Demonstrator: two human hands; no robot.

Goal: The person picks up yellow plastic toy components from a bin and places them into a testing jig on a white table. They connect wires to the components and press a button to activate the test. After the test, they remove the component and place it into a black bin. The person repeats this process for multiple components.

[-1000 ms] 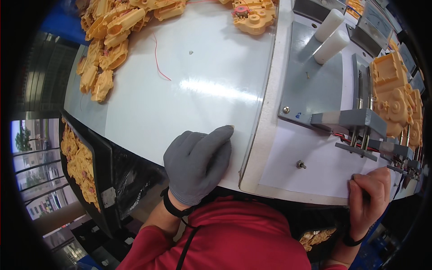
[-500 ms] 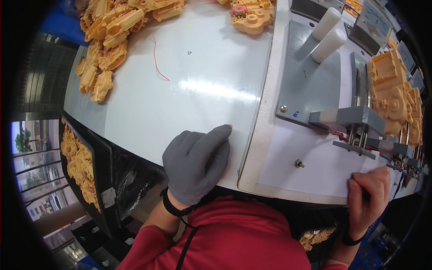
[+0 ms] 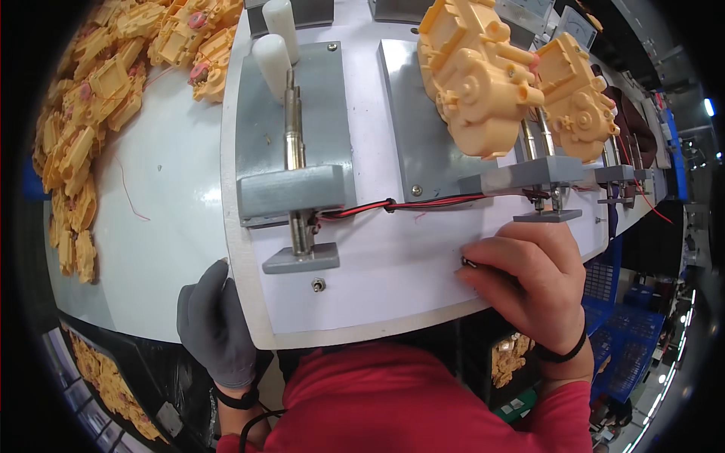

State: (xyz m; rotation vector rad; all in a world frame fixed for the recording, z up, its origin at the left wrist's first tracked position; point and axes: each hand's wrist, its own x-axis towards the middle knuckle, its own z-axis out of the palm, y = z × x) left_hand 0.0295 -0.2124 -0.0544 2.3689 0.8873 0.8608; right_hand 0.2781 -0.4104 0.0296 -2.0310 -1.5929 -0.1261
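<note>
My right hand is bare and closed, with thumb and forefinger pinching a small dark toggle switch at the white board's front part. Just beyond its knuckles stands a grey fixture with metal pins, holding a yellow plastic housing raised and tilted. Farther right, a second yellow housing sits on similar pins. My left hand, in a grey glove with one bare fingertip, lies by the board's left edge. Its fingers are curled together, and nothing shows in them.
A nearer fixture has bare pins, and a metal toggle switch stands before it. Two white posts rise from a grey plate. Yellow housings are heaped at left. Red and black wires run between fixtures.
The view has swung to the right, bringing the fixtures to the middle. My right hand now pinches the toggle switch under the loaded fixture. My left hand stays curled near the board's edge.
</note>
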